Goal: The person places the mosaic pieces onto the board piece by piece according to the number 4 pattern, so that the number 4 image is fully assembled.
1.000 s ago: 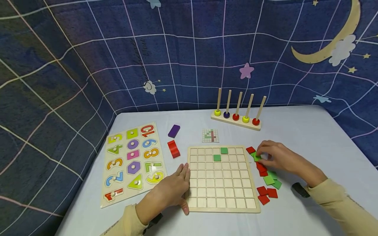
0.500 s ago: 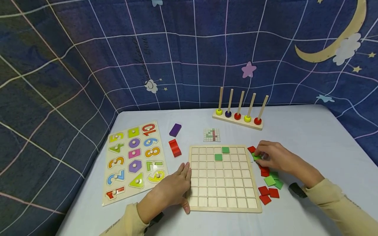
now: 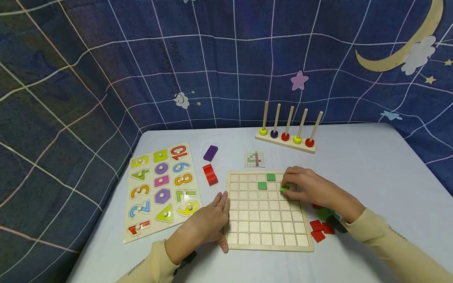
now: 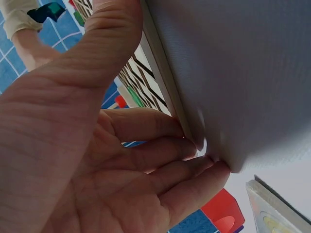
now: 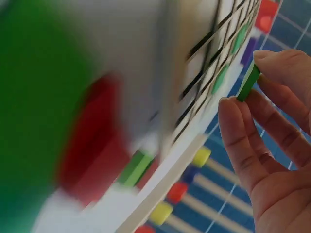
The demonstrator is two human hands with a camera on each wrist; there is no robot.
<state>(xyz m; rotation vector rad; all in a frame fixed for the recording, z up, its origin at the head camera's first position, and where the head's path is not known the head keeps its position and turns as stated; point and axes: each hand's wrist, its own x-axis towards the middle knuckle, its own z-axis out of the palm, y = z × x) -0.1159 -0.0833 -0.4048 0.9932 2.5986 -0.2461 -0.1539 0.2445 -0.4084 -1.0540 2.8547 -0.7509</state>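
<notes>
A wooden grid board (image 3: 267,226) lies on the white table, with two green square tiles in its upper rows: one tile (image 3: 271,177) in the top row, another tile (image 3: 262,185) just below and left. My right hand (image 3: 307,188) pinches a third green tile (image 5: 250,81) between thumb and fingertips, over the board's upper right cells. My left hand (image 3: 209,222) touches the board's left edge, its extended fingertips along the frame (image 4: 165,73) and the thumb near the lower corner. Loose red tiles (image 3: 317,236) and green tiles (image 3: 323,214) lie right of the board, partly hidden by the right arm.
A small card with a coloured grid (image 3: 254,159) lies behind the board. Farther back stands a peg rack (image 3: 279,142) with coloured rings. To the left are a number-and-shape puzzle (image 3: 150,212), a purple block (image 3: 210,153) and a red block (image 3: 210,175). A dark patterned curtain (image 3: 219,59) hangs behind.
My right hand has picked a green tile from the loose ones and moved left with it, over the board's upper right. The left hand keeps its place at the board's edge.
</notes>
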